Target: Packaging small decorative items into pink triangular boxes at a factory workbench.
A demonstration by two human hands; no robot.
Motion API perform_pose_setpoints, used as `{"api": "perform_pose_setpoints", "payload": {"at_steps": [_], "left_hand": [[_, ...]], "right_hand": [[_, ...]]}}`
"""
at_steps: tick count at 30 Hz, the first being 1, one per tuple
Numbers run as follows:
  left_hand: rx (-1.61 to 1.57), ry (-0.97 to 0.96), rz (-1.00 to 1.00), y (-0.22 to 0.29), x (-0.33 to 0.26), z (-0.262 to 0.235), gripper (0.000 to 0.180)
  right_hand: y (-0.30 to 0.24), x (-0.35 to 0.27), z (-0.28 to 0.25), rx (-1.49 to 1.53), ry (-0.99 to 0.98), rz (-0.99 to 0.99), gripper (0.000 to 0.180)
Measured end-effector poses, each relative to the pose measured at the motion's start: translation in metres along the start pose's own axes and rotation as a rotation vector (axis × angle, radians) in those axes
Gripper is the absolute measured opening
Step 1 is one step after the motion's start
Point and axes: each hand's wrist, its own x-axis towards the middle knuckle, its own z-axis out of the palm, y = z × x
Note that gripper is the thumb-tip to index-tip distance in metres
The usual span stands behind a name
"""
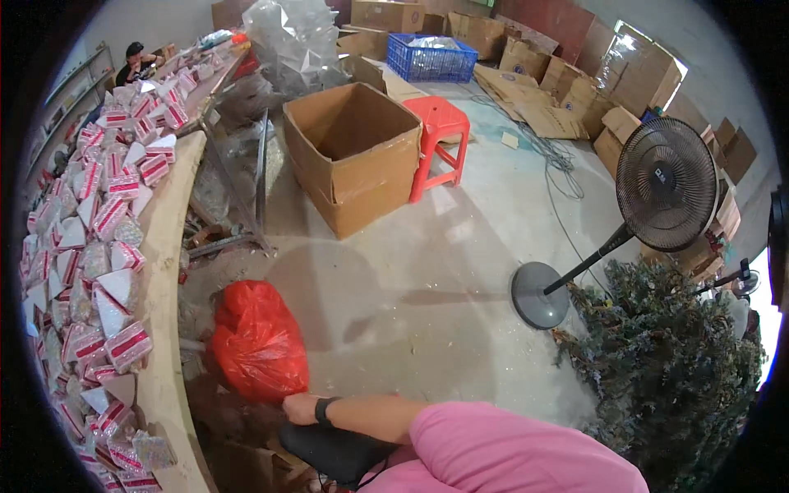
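One hand (301, 407) in view w/ a black wristband, reaching across from under a pink sleeve (501, 452); can't tell which hand it is tbh, and the other isn't visible. Fingers are bunched tight on the bottom edge of 1 red bag (256, 338), thin crinkly shiny plastic, lumpy and full, sitting on the floor (427, 271) right beside the table (164, 271). Something dark and rounded sits just below the arm, can't make out what. The table is a long pale wood slab w/ a curved edge, covered in way too many small packets (99, 238) to count, red-and-white w/ clear crinkly film, lots folded to pointy triangle ends. To the right, 1 dark leafy heap (666, 361), scruffy. Then 1 black pedestal fan (664, 182), round grille, round flat base. Floor is bare grey concrete, dusty. Mid room: 1 big open cardboard box (353, 156), and touching it 1 red plastic stool (440, 123). Further back 1 blue plastic crate (431, 56) w/ lattice sides, a pile of clear plastic bags, plus flattened brown cartons along the wall. Far left, 1 other person (136, 59) at the table's end.
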Motion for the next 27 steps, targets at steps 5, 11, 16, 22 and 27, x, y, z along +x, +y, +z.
{"api": "perform_pose_setpoints", "payload": {"at_steps": [5, 11, 16, 22, 27], "left_hand": [[-0.127, -0.077, -0.048, 0.003, -0.021, 0.008, 0.053], [-0.281, -0.174, -0.124, 0.003, -0.046, 0.018, 0.050], [-0.407, -0.255, -0.235, 0.007, -0.068, 0.023, 0.048], [-0.591, -0.411, -0.469, 0.014, -0.100, 0.032, 0.045], [-0.661, -0.546, -0.773, 0.018, -0.146, 0.036, 0.043]], "right_hand": [[-0.049, 0.032, 0.061, -0.069, -0.052, -0.397, 0.013], [-0.066, 0.039, 0.121, -0.247, -0.384, -0.469, 0.024], [-0.068, 0.024, 0.132, -0.311, -0.411, -0.391, 0.033], [-0.079, -0.008, 0.112, -0.425, -0.431, -0.292, 0.023], [-0.145, -0.038, 0.060, -0.348, -0.445, -0.243, 0.022]]}}
